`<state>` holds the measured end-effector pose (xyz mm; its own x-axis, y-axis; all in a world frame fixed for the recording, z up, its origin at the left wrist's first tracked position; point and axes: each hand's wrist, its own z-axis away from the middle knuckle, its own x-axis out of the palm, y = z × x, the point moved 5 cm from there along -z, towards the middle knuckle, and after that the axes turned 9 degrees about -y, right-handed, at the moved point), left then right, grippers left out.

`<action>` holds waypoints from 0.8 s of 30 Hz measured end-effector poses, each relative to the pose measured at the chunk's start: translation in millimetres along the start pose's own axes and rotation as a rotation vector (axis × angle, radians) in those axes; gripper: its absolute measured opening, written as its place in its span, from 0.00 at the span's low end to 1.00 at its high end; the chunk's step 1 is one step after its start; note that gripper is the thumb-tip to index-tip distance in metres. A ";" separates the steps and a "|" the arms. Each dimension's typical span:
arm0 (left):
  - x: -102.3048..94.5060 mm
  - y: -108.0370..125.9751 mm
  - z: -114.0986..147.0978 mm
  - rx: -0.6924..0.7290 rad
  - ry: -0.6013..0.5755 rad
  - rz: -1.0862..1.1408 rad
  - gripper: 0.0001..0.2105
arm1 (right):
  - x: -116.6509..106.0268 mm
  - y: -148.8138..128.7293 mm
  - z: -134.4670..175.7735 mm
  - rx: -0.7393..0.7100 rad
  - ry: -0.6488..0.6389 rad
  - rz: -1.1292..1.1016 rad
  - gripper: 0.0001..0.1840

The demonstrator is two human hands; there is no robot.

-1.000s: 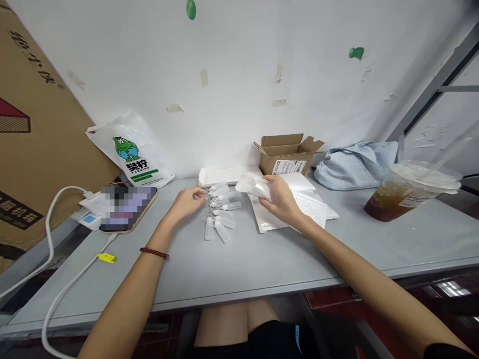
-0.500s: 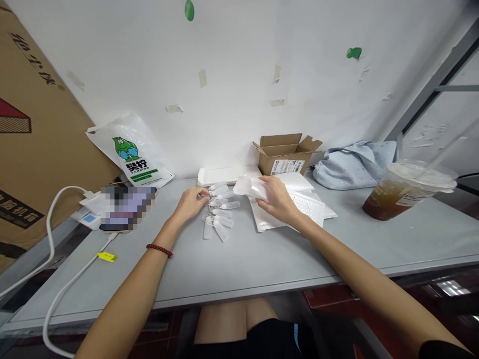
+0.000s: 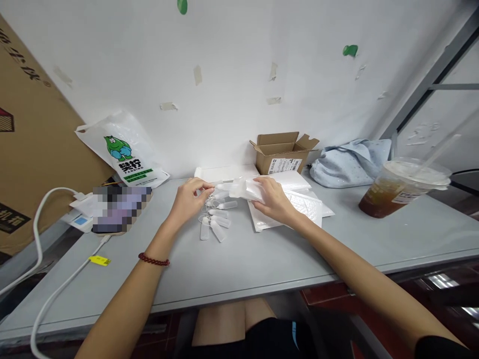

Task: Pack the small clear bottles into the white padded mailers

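My left hand (image 3: 190,200) is closed, thumb and forefinger pinching the loop end of a small translucent tag (image 3: 223,183). The tag points right, toward the mouth of a clear plastic bag (image 3: 243,188). My right hand (image 3: 273,199) is wrapped round that bag and keeps it raised above the table. Whether the tag's tip is inside the bag or only beside it, I cannot tell. Several similar translucent tags (image 3: 218,229) with thin loops lie in a loose column below and between my hands. White padded mailers (image 3: 309,207) lie under and behind my right hand.
At the back stands an open cardboard box (image 3: 286,152), beside a light blue cloth bag (image 3: 348,162). A lidded drink cup (image 3: 400,187) is on the right. Left are a phone (image 3: 121,214), white cables (image 3: 71,274), a white printed bag (image 3: 125,152) and a large carton (image 3: 41,124).
My left hand has lifted a tag from the top of the column and brought it right, to the bag's mouth. My right hand still holds the bag. The view has shifted slightly.
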<state>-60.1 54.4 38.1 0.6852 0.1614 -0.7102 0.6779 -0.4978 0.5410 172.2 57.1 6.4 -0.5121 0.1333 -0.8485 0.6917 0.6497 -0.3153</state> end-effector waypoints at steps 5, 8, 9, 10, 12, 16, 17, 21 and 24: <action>-8.8 -0.7 1.8 0.045 0.045 -0.085 0.08 | -1.2 -1.4 0.3 0.008 -0.007 0.000 0.27; -4.6 -0.5 1.6 0.054 0.038 -0.107 0.07 | 0.0 -0.9 0.6 0.004 0.001 -0.028 0.26; 1.1 2.0 1.4 0.062 0.012 -0.099 0.07 | 1.3 -0.7 0.6 0.000 0.001 -0.042 0.26; 8.0 5.2 1.2 0.070 -0.020 -0.082 0.07 | 2.8 -0.7 0.7 -0.005 0.000 -0.057 0.26; 20.9 12.1 0.9 0.076 -0.064 -0.039 0.07 | 6.1 -1.3 0.7 -0.020 -0.007 -0.077 0.25; 24.2 14.0 1.0 0.035 -0.062 0.011 0.08 | 8.1 -4.8 1.4 -0.063 -0.012 -0.083 0.24; 20.3 11.6 1.1 0.022 -0.059 0.022 0.08 | 6.9 -6.0 1.7 -0.074 -0.008 -0.081 0.25; 3.6 2.8 1.6 -0.008 -0.030 0.059 0.09 | -0.2 -10.7 3.1 -0.120 0.034 -0.085 0.26; 12.8 8.2 1.4 -0.011 -0.077 0.087 0.08 | 0.1 -13.7 3.3 -0.169 0.045 -0.094 0.25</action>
<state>-46.1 51.2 32.8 0.7193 0.0517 -0.6927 0.6200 -0.4975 0.6067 164.3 45.8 9.2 -0.5955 0.0966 -0.7975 0.5462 0.7767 -0.3137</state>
